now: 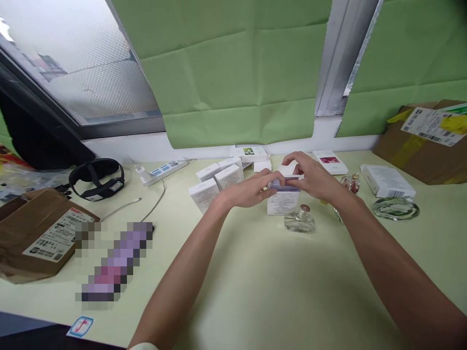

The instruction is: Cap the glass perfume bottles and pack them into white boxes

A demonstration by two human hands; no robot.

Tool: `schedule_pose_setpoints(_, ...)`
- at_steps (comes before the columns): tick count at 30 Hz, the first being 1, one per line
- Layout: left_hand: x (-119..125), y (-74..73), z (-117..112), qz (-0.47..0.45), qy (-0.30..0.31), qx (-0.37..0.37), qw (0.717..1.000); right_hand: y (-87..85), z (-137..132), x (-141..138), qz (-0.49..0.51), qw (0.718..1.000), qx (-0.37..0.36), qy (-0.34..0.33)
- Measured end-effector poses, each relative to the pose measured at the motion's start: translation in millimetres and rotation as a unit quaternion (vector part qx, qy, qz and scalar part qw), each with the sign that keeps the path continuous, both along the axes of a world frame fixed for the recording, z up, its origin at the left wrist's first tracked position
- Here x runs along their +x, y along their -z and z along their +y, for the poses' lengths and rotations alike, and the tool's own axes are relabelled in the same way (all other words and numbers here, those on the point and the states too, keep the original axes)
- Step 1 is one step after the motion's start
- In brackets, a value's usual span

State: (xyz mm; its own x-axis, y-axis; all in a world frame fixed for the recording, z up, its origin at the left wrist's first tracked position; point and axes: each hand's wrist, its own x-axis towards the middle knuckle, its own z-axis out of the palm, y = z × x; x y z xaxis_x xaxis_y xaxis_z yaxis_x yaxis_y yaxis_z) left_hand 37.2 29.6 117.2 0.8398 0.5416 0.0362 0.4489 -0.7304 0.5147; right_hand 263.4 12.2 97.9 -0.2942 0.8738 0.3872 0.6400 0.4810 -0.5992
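A small white carton (282, 203) with printed text and a lilac band near its top stands upright on the table. My left hand (253, 189) is at its upper left edge, thumb and fingers gripping the carton there. My right hand (310, 177) has its fingers bent around the white top flap, pinching it from the right. The fingers partly hide the carton's opening, so its inside does not show. Just in front of the carton stands a clear glass perfume bottle (299, 223) with a brownish cap, touched by neither hand.
Several white cartons (229, 177) cluster behind my left hand. To the right are a perfume bottle with a reddish top (350, 183), a flat white box (387, 181) and a green glass dish (396, 208). Cardboard boxes (430, 146), a headset (97, 180) and a power strip (166, 171) lie around.
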Motion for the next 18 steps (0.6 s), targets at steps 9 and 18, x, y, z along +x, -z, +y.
schedule_pose_setpoints(9,1,2.8,2,0.056,-0.026,0.035,0.997,4.2,4,2,-0.012,0.999,0.021,-0.024)
schedule_pose_setpoints(18,-3,11.1,15,0.048,-0.082,0.100,0.990,-40.3,-28,41,-0.102,0.979,-0.171,0.038)
